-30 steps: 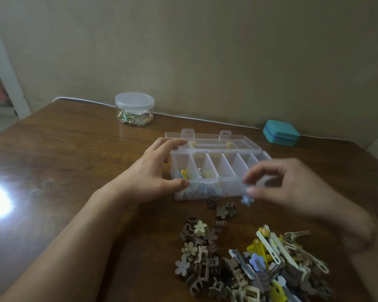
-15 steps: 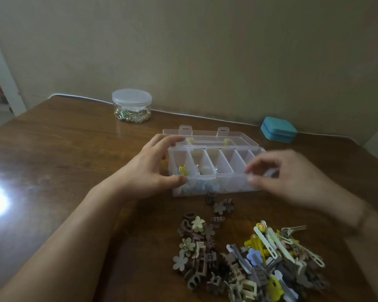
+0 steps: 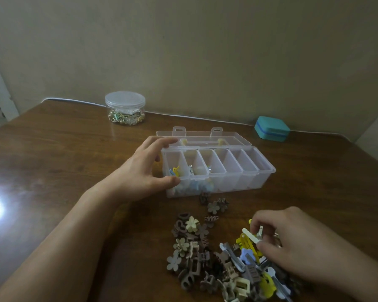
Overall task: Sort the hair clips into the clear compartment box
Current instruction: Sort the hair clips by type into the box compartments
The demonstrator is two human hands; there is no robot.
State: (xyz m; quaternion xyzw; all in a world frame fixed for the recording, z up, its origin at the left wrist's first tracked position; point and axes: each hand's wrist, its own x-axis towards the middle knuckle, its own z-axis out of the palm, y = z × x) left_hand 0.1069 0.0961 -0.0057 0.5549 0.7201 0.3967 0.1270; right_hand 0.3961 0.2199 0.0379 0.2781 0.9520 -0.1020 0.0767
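Hair clips (image 3: 223, 256) lie in a loose heap on the worktop (image 3: 63, 162) at about five o'clock in the view, just in front of the clear compartment box (image 3: 218, 168). Brown and beige flower and claw shapes make up the nine o'clock side of the heap; yellow, blue and white flat clips sit toward three o'clock. A few brown ones (image 3: 215, 204) lie apart, close to the box's front wall.

The right hand (image 3: 292, 247) rests on the three o'clock part of the heap, thumb and forefinger pinched on a white clip (image 3: 252, 235). Its grip is nearly closed around that clip, likely so one piece comes away without dragging its neighbours.

The box stands open at the view's centre, its lid (image 3: 201, 137) folded back toward twelve o'clock. Some clips already sit in the compartments at its nine o'clock end, while those toward three o'clock look empty.

The left hand (image 3: 144, 171) clasps that nine o'clock end, fingers on the back rim and thumb against the front wall. This grip is spread wide and holds only the box, probably to steady it.

Farther off, a round lidded jar (image 3: 125, 107) stands at eleven o'clock and a teal case (image 3: 272, 128) at one o'clock, both near the wall (image 3: 205, 51).
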